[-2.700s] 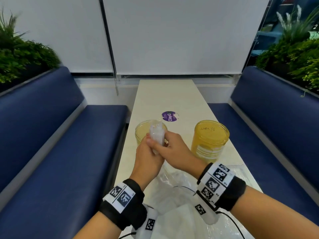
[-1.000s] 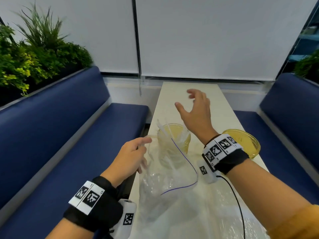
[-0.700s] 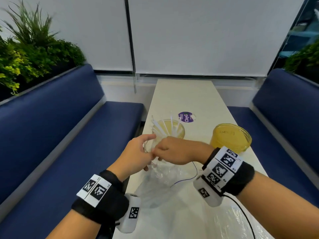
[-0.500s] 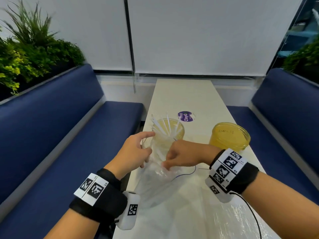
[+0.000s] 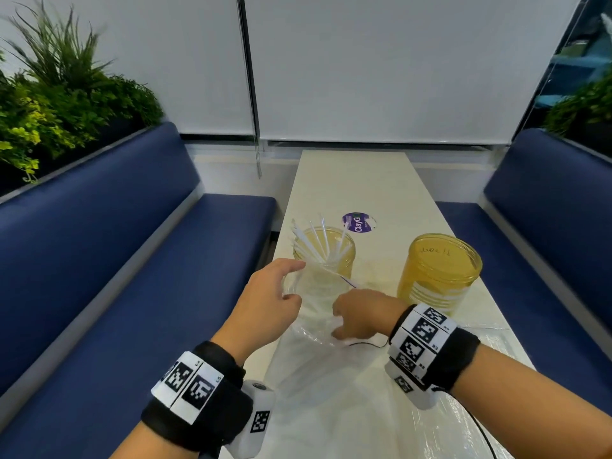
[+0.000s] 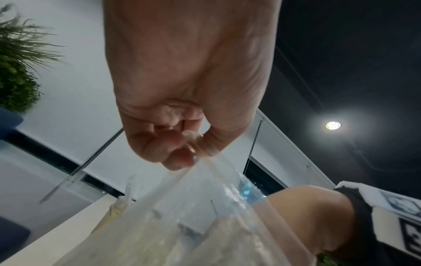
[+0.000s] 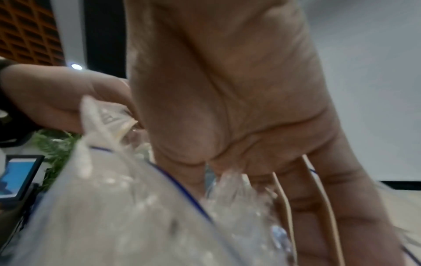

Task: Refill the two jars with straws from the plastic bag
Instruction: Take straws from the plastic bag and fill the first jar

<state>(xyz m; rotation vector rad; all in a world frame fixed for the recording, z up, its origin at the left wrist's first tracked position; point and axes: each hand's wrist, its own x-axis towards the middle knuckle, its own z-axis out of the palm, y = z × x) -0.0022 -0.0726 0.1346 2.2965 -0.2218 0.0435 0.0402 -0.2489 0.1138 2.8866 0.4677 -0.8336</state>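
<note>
crinkly clear plastic bag [image 5: 318,313] pinched by left hand [image 5: 265,306], right hand [image 5: 361,314] inside.

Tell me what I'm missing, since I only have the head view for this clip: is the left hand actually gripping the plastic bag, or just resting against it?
Observer: Gripping. The left wrist view shows the left hand pinching the top edge of the plastic bag between thumb and fingertips.
Operator: And the right hand, is it inside the bag?
Observer: Yes. In the right wrist view the right hand has its fingers pointing down through the bag's mouth, with two thin straws lying across them. Whether the fingers grip them is not visible.
</note>
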